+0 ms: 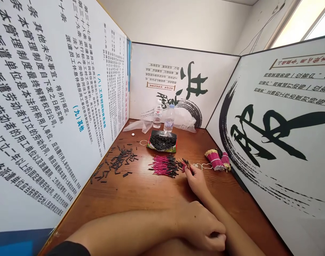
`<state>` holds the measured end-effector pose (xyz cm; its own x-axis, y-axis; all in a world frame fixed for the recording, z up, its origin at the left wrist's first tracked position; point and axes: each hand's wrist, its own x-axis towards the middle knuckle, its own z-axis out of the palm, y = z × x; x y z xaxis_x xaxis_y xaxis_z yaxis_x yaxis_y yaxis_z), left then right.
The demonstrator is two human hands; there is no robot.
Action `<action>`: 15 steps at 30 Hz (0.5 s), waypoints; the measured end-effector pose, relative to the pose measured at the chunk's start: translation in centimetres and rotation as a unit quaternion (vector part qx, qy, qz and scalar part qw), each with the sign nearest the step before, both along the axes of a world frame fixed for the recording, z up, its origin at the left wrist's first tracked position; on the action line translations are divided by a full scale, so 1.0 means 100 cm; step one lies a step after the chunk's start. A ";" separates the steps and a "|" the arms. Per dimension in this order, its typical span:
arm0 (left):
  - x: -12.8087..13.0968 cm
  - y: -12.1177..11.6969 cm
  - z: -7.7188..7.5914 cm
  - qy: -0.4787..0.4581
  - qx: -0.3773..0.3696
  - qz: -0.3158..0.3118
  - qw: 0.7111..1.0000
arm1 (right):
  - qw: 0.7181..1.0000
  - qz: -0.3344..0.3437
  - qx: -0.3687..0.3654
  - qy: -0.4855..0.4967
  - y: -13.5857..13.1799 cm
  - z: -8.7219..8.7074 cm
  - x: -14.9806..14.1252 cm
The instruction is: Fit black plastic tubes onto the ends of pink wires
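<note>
My right hand [195,179] reaches forward on the wooden table [141,192] and pinches a small bunch of pink wires [186,164] with black sleeves. Just left of it lies a loose pile of the same pink wires [163,166]. My left hand [205,227] rests near the front edge, forearm laid across the table, fingers curled shut; nothing shows in it. Black sleeve pieces [116,161] are scattered at the left. An open packet [162,141] full of black sleeves sits further back.
Two tied bundles of pink wires [217,159] lie at the right beside rubber bands [202,166]. Two water bottles [168,119] and clear plastic bags [141,125] stand at the back. Printed boards [58,106] wall the table on three sides.
</note>
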<state>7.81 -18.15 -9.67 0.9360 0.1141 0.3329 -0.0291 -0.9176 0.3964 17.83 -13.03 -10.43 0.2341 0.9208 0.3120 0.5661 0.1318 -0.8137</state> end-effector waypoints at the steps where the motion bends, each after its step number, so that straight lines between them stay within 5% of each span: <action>1: 0.000 0.000 0.000 0.002 -0.003 -0.002 1.000 | 1.000 0.000 -0.001 -0.001 0.000 0.000 0.000; 15: 0.000 -0.004 0.008 0.035 -0.007 -0.059 0.998 | 1.000 0.004 -0.001 0.006 -0.001 0.003 -0.001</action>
